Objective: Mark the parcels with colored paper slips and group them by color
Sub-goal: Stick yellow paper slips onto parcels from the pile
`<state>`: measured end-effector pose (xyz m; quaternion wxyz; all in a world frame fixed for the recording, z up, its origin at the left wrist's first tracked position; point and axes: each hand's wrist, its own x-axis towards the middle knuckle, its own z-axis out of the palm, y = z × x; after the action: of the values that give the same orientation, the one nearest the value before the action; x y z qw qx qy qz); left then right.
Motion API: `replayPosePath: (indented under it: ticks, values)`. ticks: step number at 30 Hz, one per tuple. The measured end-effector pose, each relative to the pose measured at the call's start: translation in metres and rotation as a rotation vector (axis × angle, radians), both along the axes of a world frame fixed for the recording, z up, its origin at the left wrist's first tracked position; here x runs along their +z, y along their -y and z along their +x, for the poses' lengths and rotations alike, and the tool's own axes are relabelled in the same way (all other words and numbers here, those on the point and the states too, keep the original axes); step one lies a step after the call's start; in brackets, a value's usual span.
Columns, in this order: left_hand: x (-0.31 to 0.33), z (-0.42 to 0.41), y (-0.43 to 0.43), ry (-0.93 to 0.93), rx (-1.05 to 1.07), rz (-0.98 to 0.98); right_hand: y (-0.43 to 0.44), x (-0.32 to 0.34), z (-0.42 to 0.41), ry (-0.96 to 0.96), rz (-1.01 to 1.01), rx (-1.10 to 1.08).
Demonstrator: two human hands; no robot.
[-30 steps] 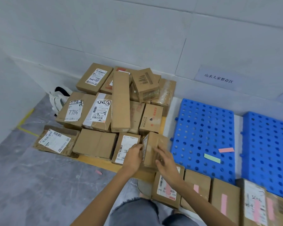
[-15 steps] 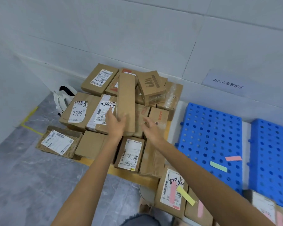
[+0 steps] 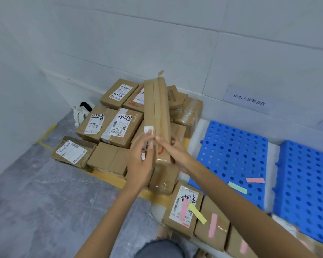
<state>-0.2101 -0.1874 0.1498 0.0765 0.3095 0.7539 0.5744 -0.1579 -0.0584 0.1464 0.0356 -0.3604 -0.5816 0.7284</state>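
While the long box [image 3: 158,116] is tilted up over the pile: lower end at the hands, upper end pointing at the wall [image 3: 157,43], no colored slip visible on it.
Left hand [image 3: 140,162]: fingers mostly straight, pressed flat on the box's left face; blurred, thumb unclear.
Right hand [image 3: 176,153]: wrapped round the right side near the lower end, index finger across the front, other fingertips showing behind.
Grip risk: all support is at one end, and the left hand only presses. The box could swing or slide out.
Pile risk: lower end hangs just above the stacked parcels [image 3: 117,125]. A swing could knock upper boxes off the stack.
Slip risk: loose pink slip [image 3: 254,180] and green slip [image 3: 237,187] lie on the blue pallet [image 3: 231,146]; yellow slip [image 3: 197,213] overhangs the labelled parcel [image 3: 183,207]. A low pass with the box would sweep them.
Mix-up risk: pink-marked parcels [image 3: 220,220] line the near edge. An unmarked box set among them muddles the groups.
Edges: wall close behind the pile, corner at left, second pallet [image 3: 306,183] at right.
Open room: bare pallet top beyond the slips; grey floor [image 3: 35,202] at left.
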Motion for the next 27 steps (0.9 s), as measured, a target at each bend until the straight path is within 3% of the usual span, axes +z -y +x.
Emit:
replayPosePath:
  ticks: [2,4,7,9,15,18,20,24,27]
  values:
    - [0.017,0.030,-0.004,0.167,0.001,0.138,-0.006,0.009,0.046,-0.053,-0.078,-0.007]
    - [0.022,0.052,-0.015,0.304,0.026,0.158,-0.012,0.015,0.098,-0.112,-0.199,0.029]
    - [0.015,0.086,-0.036,0.661,-0.170,0.123,-0.018,0.014,0.171,-0.156,-0.268,0.092]
    - [0.005,0.119,-0.046,0.790,-0.325,0.111,-0.024,0.009,0.213,-0.170,-0.246,0.080]
    - [-0.049,0.210,-0.078,0.611,-0.512,-0.223,-0.040,-0.014,0.301,0.017,0.057,-0.183]
    - [-0.070,0.232,-0.088,0.556,-0.567,-0.301,-0.045,-0.042,0.329,0.065,0.091,-0.249]
    - [-0.085,0.229,-0.084,0.432,-0.512,-0.361,-0.044,-0.059,0.342,0.080,-0.005,-0.298]
    - [-0.134,0.200,-0.053,-0.126,-0.264,-0.711,-0.032,-0.087,0.356,0.138,-0.095,-0.321]
    - [-0.159,0.190,-0.028,-0.126,-0.186,-0.966,-0.026,-0.103,0.361,0.300,0.067,-0.253]
